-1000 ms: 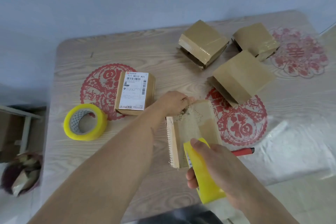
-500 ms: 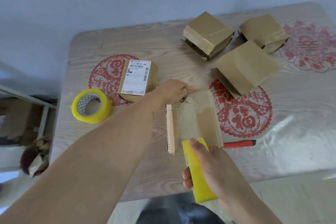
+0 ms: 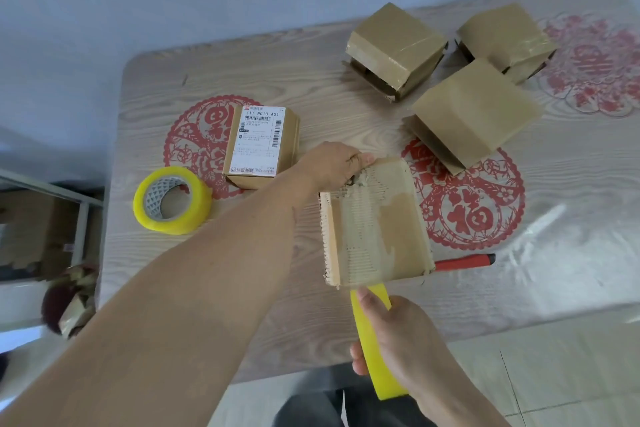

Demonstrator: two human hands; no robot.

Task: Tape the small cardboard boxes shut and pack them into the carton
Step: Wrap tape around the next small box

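Note:
A small worn cardboard box (image 3: 377,218) with torn, scuffed paper on top lies in the table's middle. My left hand (image 3: 332,165) grips its far left corner. My right hand (image 3: 394,333) holds a yellow tape roll (image 3: 375,343) edge-on just off the box's near edge, over the table's front edge. A second yellow tape roll (image 3: 172,199) lies flat at the left. A box with a white shipping label (image 3: 260,146) stands beside it. Three taped brown boxes (image 3: 394,48) (image 3: 505,40) (image 3: 474,114) sit at the back right.
A red marker-like tool (image 3: 464,262) lies right of the worn box. Red paper-cut decorations (image 3: 474,218) show under the table's shiny cover. The wood-grain table (image 3: 277,80) stands against a pale wall. Left of it are a shelf and a bin of scraps (image 3: 69,305).
My right hand has drawn the tape roll back toward me, off the box's top and past its near edge. My left hand keeps its grip on the far corner. The camera view has shifted.

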